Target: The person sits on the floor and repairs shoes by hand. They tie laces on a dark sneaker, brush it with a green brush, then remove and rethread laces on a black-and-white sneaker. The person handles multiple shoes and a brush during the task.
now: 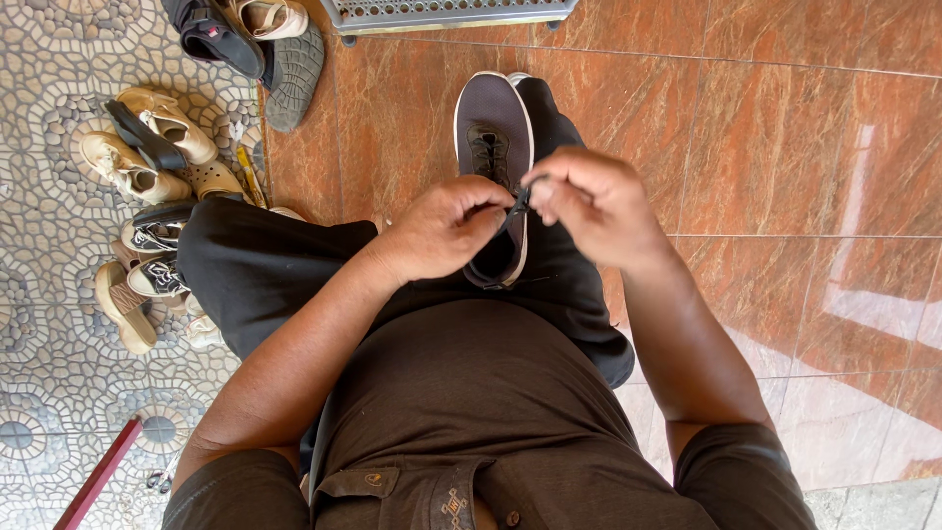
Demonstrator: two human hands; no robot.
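Observation:
A dark grey sneaker (494, 123) with a white sole rim rests on my lap, toe pointing away from me. Its black shoelace (517, 203) is pinched between both hands near the shoe's opening. My left hand (446, 228) grips the lace from the left with curled fingers. From the right, my right hand (597, 206) holds the same lace with closed fingertips. My hands hide the shoe's heel end.
A heap of shoes and sandals (147, 157) lies on the patterned mosaic floor at left. Glossy reddish tiles (785, 147) spread to the right. A metal grate (442, 12) stands at the top edge. A red stick (98, 476) lies at bottom left.

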